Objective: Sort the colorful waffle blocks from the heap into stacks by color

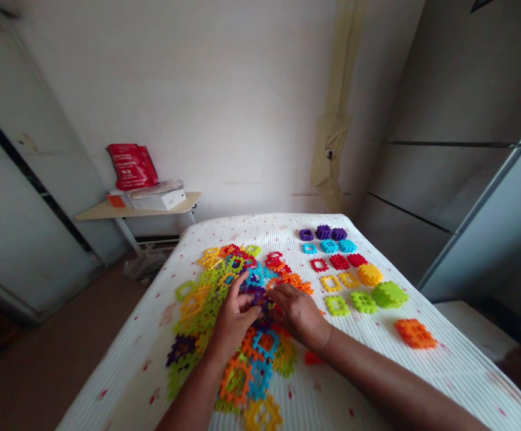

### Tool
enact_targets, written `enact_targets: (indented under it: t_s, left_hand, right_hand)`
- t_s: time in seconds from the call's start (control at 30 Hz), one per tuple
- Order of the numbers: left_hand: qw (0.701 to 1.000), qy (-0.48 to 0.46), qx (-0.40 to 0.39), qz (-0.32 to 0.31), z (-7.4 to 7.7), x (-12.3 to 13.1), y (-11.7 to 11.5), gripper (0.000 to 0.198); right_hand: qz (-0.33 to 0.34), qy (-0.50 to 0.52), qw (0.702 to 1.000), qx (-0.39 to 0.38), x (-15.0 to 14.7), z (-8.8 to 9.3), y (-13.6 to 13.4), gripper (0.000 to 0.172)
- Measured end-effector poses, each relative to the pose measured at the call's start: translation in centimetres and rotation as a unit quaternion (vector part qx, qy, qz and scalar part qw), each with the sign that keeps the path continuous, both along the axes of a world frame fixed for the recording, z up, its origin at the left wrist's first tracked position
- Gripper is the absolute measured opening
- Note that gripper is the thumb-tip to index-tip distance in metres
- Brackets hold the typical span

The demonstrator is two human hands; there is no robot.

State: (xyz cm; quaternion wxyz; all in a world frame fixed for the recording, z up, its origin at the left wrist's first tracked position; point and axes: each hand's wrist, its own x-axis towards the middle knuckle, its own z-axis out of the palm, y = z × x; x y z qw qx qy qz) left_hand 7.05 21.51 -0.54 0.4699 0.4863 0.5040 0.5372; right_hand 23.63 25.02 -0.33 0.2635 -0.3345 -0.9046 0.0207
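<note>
Seen from the person's head, two bare forearms reach in from the bottom edge and meet over a loose heap of plastic waffle blocks [206, 317] in mixed colours on a bed [332, 371] with a ribbed white cover. The left hand [233, 314] stands with its wrist raised and fingers curled down into the heap; whether it grips a block, I cannot tell. The right hand [299, 314] lies half open and palm down, its fingers stretched left and resting on the blocks, holding nothing that shows. The two hands are close, nearly touching.

Right of the heap, smaller groups lie in rows by colour: purple, blue, red, yellow and green. A green stack [390, 294] ends the green row, and an orange stack [415, 333] sits apart, nearer the bed's edge. Beyond the bed, a tabletop [108, 209] against the wall carries a white box [157, 200] and a red bag [132, 167].
</note>
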Motion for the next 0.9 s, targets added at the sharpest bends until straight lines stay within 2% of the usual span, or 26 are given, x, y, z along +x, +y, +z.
enact_targets:
  t_s: [0.13, 0.37, 0.53, 0.7, 0.8, 0.87, 0.9]
  left_hand:
    - [1.000, 0.010, 0.007, 0.003, 0.0, -0.2, -0.1, 0.079]
    - [1.000, 0.016, 0.011, -0.004, 0.1, -0.2, -0.2, 0.079]
    - [0.999, 0.032, 0.020, 0.008, -0.1, -0.2, -0.2, 0.078]
    - [0.997, 0.067, 0.023, 0.013, -0.3, -0.3, -0.1, 0.079]
    - [0.994, 0.094, 0.029, 0.049, -0.5, -0.5, 0.0, 0.079]
    - [0.991, 0.099, 0.038, 0.075, -0.7, -0.8, 0.1, 0.078]
    - [0.991, 0.096, 0.042, 0.085, -0.7, -1.0, 0.2, 0.078]
  right_hand:
    - [0.006, -0.024, 1.000, -0.004, -0.4, 0.2, 0.8, 0.006]
    - [0.013, -0.049, 0.998, 0.023, -0.6, 1.1, 0.6, 0.005]
    - [0.042, -0.095, 0.992, 0.069, -0.9, 1.1, 0.9, 0.012]
    - [0.072, -0.147, 0.983, 0.089, -0.3, 0.9, 2.6, 0.017]
    - [0.019, -0.157, 0.985, 0.068, 0.7, 2.0, 6.1, 0.022]
    - [-0.078, -0.177, 0.980, 0.041, 1.5, 3.2, 9.7, 0.026]
    - [-0.144, -0.202, 0.968, 0.025, 1.8, 3.8, 11.6, 0.026]
